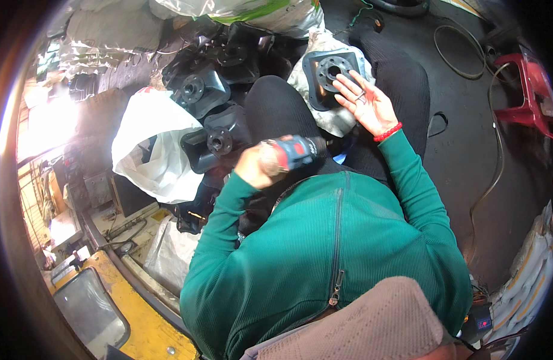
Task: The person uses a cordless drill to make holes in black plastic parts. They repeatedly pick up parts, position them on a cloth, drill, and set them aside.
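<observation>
My left hand point(256, 169) is wrapped round a blue and red cordless drill point(299, 151), which points to the right above my lap; both are slightly blurred. My right hand point(368, 103) lies palm up with its fingers stretched out, a red bracelet at the wrist. A small dark bit, perhaps a screw or a ring, shows at its fingers. Just beyond those fingertips is a black square metal housing point(320, 90) with a round holed hub. It rests on a whitish sack point(336, 123) between my legs.
Several similar black housings point(219, 141) are heaped to the left, beside an open white sack point(145, 129). A large white and green bag point(276, 18) lies at the far side. On the right stand a red plastic stool point(522, 90) and a cable point(497, 138). Yellow machinery point(135, 321) is near left.
</observation>
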`<state>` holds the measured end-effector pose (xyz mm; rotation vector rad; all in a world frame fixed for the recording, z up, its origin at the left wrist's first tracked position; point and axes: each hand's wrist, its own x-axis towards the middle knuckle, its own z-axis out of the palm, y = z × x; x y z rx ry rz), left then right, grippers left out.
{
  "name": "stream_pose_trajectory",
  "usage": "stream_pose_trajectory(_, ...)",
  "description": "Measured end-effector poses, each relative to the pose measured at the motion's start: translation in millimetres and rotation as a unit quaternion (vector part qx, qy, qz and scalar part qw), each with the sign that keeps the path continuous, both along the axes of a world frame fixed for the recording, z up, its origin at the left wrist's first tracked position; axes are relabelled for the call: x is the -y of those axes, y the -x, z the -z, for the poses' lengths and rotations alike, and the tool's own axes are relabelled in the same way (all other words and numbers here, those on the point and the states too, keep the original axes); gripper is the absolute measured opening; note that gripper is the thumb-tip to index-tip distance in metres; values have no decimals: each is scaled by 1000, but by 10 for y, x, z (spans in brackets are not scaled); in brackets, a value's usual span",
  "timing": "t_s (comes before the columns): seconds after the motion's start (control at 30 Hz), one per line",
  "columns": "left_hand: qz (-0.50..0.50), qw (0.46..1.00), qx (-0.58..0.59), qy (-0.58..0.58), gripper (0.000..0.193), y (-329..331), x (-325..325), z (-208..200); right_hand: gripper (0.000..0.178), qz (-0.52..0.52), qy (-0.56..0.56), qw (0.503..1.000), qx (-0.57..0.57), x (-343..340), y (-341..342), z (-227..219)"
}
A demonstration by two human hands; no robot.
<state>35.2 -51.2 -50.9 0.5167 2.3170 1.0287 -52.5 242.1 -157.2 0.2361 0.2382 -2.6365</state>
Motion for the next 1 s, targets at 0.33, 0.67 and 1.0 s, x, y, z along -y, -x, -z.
stream_pose_trajectory(0.33, 66, 961, -245, 106, 67, 342, -626, -508, 56, 43, -42, 997, 46, 236, -74, -134)
stream_pose_trajectory(0.67, -2, 989, -128, 70, 64, 340, -724, -551, 47, 72, -14, 996, 44, 210, -109, -131)
stream_pose_trajectory(1.0, -44, 972, -227, 45, 55, 309, -504, -575, 34, -49, -25, 997, 61, 98, -292, -18)
